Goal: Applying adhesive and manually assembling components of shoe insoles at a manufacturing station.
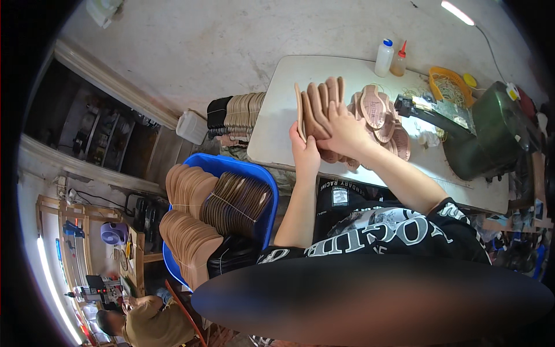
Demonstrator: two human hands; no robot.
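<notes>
Above the table's near edge I hold a fanned row of brown shoe insoles, standing on edge side by side. My left hand grips the lower left end, its thumb against the leftmost piece. From the right, my right hand closes over the row, its fingers partly hidden behind the pieces. Just right of my right hand lies a loose heap of pinkish-brown insoles, some with dark print on them.
A dark green sewing machine stands at the white table's right end. Behind are a white bottle, a red-tipped bottle and a yellow basket. A blue tub of tied insole bundles sits left. Another person works lower left.
</notes>
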